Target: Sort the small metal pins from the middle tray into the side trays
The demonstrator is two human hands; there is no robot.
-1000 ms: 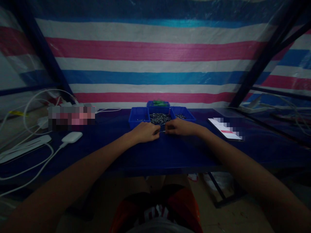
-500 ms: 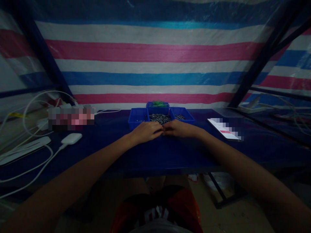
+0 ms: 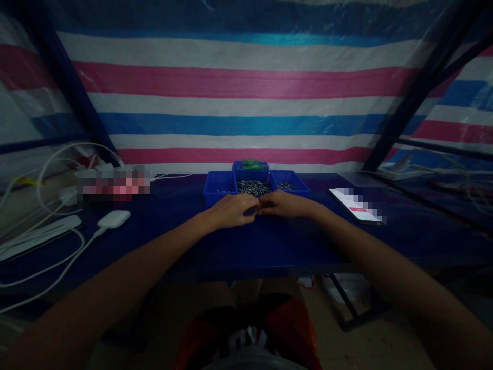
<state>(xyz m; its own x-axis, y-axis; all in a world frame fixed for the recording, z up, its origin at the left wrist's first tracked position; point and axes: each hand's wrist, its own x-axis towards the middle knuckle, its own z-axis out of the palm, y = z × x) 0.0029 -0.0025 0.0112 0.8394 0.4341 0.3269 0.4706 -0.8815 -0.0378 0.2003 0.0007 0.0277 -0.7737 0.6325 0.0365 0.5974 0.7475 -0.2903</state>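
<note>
My left hand (image 3: 231, 209) and my right hand (image 3: 287, 204) meet fingertip to fingertip just in front of the blue bins. The fingers of both are pinched together on something too small to make out. Behind them a middle bin holds a heap of small metal pieces (image 3: 252, 187). The left blue bin (image 3: 219, 183) has a few small pieces at its bottom, and the right blue bin (image 3: 298, 182) has a small pile of metal parts (image 3: 285, 185). Green material (image 3: 251, 164) lies in the rear bin (image 3: 236, 165).
A phone (image 3: 354, 205) with a lit screen lies on the blue table (image 3: 246, 252) at the right. On the left are a white charger (image 3: 114, 219), tangled white cables and a white flat object (image 3: 42, 236). Blue posts frame a striped sheet (image 3: 246, 82).
My left fingers have bent slightly and the left thumb has dropped a little, opening a small gap between thumb and forefinger. My right hand has hardly moved.
</note>
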